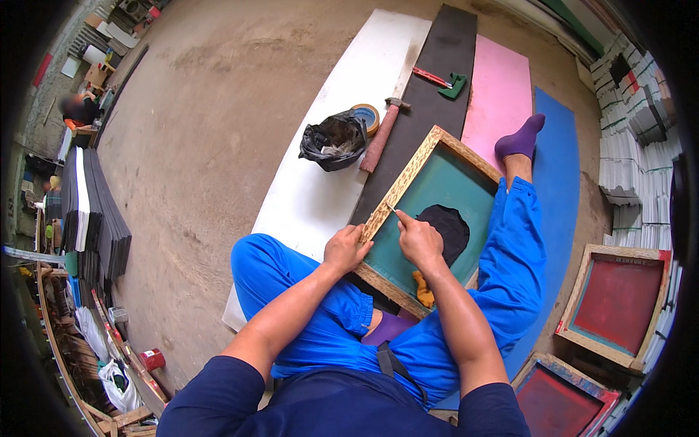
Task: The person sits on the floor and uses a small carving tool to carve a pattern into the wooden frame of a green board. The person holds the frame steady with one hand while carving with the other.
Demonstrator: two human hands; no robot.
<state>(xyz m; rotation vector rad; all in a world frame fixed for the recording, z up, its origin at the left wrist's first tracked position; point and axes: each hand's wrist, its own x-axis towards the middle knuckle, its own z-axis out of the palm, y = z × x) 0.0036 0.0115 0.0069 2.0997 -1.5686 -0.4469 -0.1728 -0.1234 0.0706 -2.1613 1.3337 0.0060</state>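
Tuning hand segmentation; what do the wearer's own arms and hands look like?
Short dark navy sleeves end on the upper arms. Forearms are bare, with no watch or band visible. Left hand and right hand are ungloved.

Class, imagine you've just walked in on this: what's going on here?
A person sits with a wooden frame across their lap. The left hand holds its left rail, while the right hand grips a thin tool, its tip at that same rail. A black cloth lies on the frame's green panel. Beyond the frame, a hammer lies beside a black bag.
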